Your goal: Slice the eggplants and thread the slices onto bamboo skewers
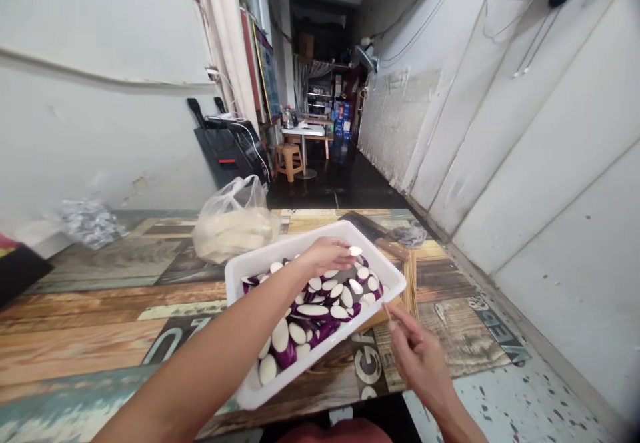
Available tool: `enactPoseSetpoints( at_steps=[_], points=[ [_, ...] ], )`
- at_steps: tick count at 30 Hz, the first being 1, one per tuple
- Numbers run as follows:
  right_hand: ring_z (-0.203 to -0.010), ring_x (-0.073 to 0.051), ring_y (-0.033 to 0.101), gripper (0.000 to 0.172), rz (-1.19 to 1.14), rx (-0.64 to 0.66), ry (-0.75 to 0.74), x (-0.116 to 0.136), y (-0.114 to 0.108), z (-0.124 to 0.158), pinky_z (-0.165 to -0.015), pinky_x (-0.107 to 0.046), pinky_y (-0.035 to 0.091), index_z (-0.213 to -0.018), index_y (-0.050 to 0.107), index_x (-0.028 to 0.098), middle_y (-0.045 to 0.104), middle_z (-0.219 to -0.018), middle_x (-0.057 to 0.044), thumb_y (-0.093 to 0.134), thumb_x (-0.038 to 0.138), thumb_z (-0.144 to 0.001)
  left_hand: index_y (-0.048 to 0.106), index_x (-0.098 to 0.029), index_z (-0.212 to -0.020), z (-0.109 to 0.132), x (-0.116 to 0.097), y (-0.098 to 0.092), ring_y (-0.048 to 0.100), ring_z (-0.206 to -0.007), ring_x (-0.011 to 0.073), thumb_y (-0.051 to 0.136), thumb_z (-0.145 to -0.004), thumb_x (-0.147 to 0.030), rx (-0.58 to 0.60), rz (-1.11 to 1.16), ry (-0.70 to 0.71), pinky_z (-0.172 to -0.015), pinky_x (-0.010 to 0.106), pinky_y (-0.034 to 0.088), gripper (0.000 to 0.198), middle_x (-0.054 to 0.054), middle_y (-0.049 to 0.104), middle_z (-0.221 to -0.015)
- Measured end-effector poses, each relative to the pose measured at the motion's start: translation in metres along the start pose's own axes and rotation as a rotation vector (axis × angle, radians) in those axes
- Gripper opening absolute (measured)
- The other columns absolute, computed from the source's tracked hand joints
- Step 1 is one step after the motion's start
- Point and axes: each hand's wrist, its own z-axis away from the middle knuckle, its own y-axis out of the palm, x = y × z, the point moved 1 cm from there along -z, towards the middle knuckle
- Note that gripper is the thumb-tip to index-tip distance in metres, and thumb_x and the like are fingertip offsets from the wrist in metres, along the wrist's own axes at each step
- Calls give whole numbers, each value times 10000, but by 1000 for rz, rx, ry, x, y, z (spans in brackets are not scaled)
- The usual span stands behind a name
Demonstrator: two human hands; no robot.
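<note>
A white plastic tub (235, 276) sits on the patterned table, filled with several purple-skinned, white-fleshed eggplant slices (320, 306). My left hand (327, 254) reaches over the tub and pinches one eggplant slice (355, 251) between its fingertips above the pile. My right hand (417, 356) hovers off the tub's right corner, fingers closed on a thin wooden skewer (387, 311) whose tip points up toward the tub. A bundle of skewers (410, 283) lies just right of the tub.
A clear plastic bag (235, 219) with pale contents lies behind the tub. Crumpled foil (90, 219) rests at the far left by the wall. Beyond the table, a dark corridor holds a small table and a stool (290, 159). White wall panels run along the right.
</note>
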Motion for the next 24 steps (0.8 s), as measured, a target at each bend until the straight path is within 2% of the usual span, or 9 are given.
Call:
enactPoseSetpoints(
  at_steps=[2, 4, 6, 8, 12, 19, 24],
  points=[
    [-421, -131, 546, 415, 114, -2, -64, 1, 4, 2, -406, -210, 458, -1195, 575, 185, 569, -472, 24, 513, 364, -826, 571, -105, -935, -1, -1, -2, 660, -745, 198, 681, -672, -96, 25, 67, -22, -741, 337, 524, 285, 118, 678, -786],
    [-675, -193, 657, 384, 186, -14, -115, 2, 4, 2, -609, -270, 536, -1165, 604, 189, 708, -733, -46, 508, 341, -826, 590, -93, -906, -2, -1, -3, 662, -759, 208, 685, -676, -96, 32, 127, -25, -766, 354, 523, 249, 132, 679, -800],
    [-911, -232, 642, 363, 215, -11, -149, 2, 3, 1, -794, -327, 509, -1148, 617, 184, 692, -1010, -80, 496, 319, -833, 599, -75, -837, -3, 0, -3, 661, -782, 218, 677, -687, -95, 41, 198, -24, -798, 371, 517, 170, 145, 676, -802],
    [-1003, -233, 609, 366, 216, 11, -154, 3, 2, 0, -870, -348, 471, -1167, 600, 175, 647, -1115, -86, 480, 300, -844, 594, -66, -786, -3, 0, -2, 656, -810, 222, 658, -707, -91, 52, 257, -32, -826, 378, 508, 104, 150, 673, -803],
    [-1005, -221, 611, 374, 215, 19, -134, 4, 3, -2, -864, -330, 476, -1187, 581, 170, 649, -1109, -89, 465, 293, -854, 584, -75, -786, -3, 1, 1, 650, -847, 216, 593, -749, -52, 79, 319, -51, -858, 381, 493, 45, 129, 673, -810],
    [-942, -229, 641, 390, 243, 17, -147, 11, 5, -4, -839, -332, 493, -1182, 584, 132, 655, -1091, -105, 446, 299, -857, 577, -62, -770, -1, -1, 3, 644, -871, 221, 510, -781, -3, 59, 378, -33, -874, 377, 488, 90, 135, 663, -861],
    [-956, -233, 635, 366, 247, 12, -156, 12, 3, -3, -843, -332, 491, -1167, 599, 151, 655, -1094, -91, 461, 279, -853, 579, -66, -771, 0, -2, 5, 642, -878, 217, 500, -789, -8, 61, 374, -33, -875, 375, 488, 100, 141, 660, -883]
  ],
)
